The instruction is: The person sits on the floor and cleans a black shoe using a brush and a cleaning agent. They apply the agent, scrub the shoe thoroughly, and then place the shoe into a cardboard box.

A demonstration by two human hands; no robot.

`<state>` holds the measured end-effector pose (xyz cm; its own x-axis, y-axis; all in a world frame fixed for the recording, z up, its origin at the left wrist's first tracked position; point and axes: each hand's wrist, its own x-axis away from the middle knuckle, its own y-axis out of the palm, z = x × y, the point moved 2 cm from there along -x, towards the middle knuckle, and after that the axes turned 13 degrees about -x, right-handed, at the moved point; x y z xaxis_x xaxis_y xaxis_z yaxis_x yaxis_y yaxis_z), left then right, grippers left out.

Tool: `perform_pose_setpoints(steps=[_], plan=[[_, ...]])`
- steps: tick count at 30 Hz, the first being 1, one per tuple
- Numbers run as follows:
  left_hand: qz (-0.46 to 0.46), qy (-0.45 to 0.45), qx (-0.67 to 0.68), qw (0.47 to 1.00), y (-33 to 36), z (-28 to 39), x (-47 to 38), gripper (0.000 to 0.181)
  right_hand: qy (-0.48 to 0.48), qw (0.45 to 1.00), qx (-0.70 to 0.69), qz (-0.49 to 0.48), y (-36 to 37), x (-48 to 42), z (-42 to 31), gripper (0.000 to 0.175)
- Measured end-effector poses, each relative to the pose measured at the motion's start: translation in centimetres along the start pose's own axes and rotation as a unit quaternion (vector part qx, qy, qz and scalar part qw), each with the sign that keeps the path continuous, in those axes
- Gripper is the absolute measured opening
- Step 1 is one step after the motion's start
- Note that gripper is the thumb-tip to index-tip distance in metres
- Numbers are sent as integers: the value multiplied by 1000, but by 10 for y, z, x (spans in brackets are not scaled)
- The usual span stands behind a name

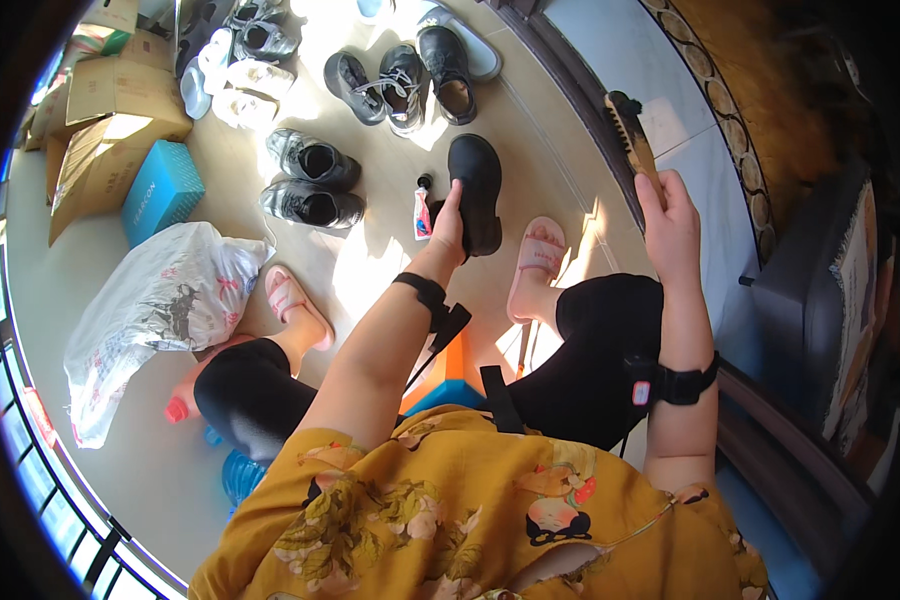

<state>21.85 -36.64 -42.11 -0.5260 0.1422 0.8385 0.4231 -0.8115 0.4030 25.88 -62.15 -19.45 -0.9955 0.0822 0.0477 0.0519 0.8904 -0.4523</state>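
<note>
My left hand [448, 225] holds a black leather shoe [480, 184] with its toe pointing away from me. My thumb lies along the shoe's side and the other fingers are hidden beneath it. Raised at the right, my right hand [669, 217] grips the handle end of a wooden shoe brush [631, 135], its bristles facing left and a dark clump at its far end. Just left of the held shoe, a small red and white tube with a black cap [422, 214] rests on the tiled floor.
Black shoes [319, 180] stand left of the tube, others [401, 82] farther off beside grey slippers [480, 52]. White shoes [251, 94], cardboard boxes [124, 90], a blue box [163, 187] and a white plastic bag [165, 300] are at the left. A dark door track [570, 82] runs along the right.
</note>
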Motion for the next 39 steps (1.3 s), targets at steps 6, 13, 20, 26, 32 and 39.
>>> perform_pose_setpoints(steps=[6,13,20,26,32,39], plan=[[-36,9,-80,996,19,-13,-58,92,28,999,-42,6,-3,-5,-10,28],[-97,23,-203,974,32,-5,-45,102,22,997,-73,-6,-3,-2,-18,28],[-121,83,-521,841,-16,36,140,72,-26,999,-31,-16,12,6,-37,40],[131,245,-845,457,-141,91,355,58,138,920,-337,-142,54,30,-45,31],[293,221,-865,341,-227,96,443,70,294,765,-497,-286,119,58,-62,36],[181,225,-853,436,-268,123,415,57,377,819,-355,-248,167,45,-49,31]])
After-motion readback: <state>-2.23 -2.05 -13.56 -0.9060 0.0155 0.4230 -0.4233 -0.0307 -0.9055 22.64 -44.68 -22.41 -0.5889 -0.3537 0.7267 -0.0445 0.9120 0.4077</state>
